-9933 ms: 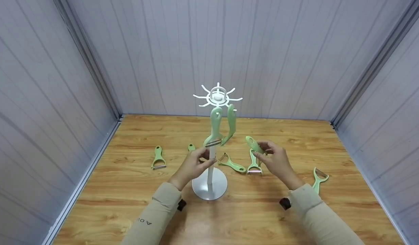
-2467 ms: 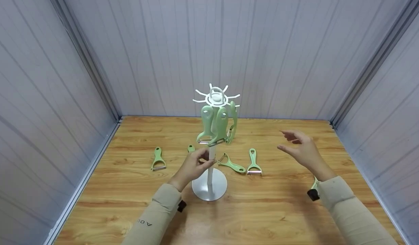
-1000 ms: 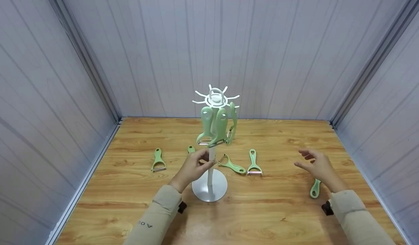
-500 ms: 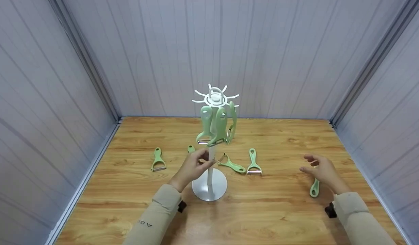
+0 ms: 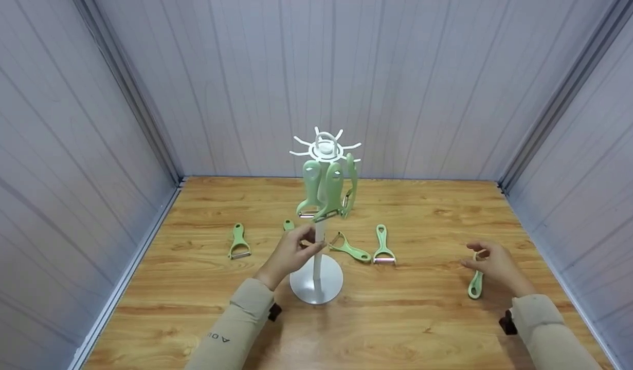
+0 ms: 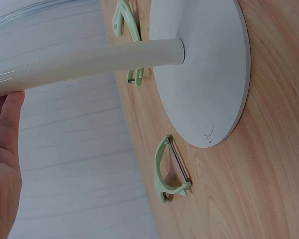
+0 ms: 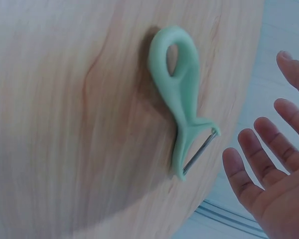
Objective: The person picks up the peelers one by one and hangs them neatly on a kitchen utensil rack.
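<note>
My left hand holds the pole of a white stand, thumb and fingers around it; in the left wrist view the fingers touch the pole. From the stand's hooks hang three light green peelers: one at left, a middle one and one at right. My right hand hovers over another green peeler lying at the table's right, partly covering its blade end. The right wrist view shows the fingers spread beside that peeler, apart from it.
On the wooden table lie more green peelers: one at far left, one partly hidden behind the left hand, one right of the pole and one beyond it. Pale panel walls enclose the table.
The peeler earlier in my right hand is gone from it; three peelers now hang where two did, and the rack has turned. My right hand has moved right and down to the far-right peeler.
</note>
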### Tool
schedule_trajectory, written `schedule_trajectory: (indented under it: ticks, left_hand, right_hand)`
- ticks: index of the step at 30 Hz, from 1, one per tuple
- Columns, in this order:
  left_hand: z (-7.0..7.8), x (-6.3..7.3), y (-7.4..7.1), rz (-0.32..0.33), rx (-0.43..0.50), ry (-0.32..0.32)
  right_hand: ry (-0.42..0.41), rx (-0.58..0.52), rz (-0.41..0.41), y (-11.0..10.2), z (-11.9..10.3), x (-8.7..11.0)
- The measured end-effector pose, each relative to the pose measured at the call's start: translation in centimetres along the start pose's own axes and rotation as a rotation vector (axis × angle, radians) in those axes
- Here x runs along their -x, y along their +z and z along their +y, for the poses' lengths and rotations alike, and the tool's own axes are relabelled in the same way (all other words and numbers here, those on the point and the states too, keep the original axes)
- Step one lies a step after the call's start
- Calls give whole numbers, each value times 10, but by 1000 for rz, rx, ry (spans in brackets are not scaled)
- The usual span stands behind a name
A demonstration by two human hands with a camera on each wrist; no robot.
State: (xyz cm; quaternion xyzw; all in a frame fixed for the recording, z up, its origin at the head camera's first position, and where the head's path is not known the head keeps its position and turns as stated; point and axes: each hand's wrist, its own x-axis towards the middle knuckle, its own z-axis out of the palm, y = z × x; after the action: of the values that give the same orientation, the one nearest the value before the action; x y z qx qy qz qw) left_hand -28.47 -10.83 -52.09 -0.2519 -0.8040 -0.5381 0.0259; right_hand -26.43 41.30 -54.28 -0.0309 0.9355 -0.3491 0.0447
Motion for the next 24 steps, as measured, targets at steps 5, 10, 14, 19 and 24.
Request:
schedule_trajectory:
  ticks: [5,10,14,19,24]
  left_hand:
    - [0,0,0,1,-2,10]
    - [0,0,0,0,7,5]
    - [0,0,0,-1,8,3]
    - [-1,0,1,5,0,4]
    - [-1,0,0,11,-5,1]
  right_hand:
    - [33,10,-18,-2,12,3]
    - [35,13,-22,-4,21,5]
    - [33,-1,-33,-4,26,8]
    - [48,-9,-45,-2,32,9]
    - [55,-2,-64,-1,35,8]
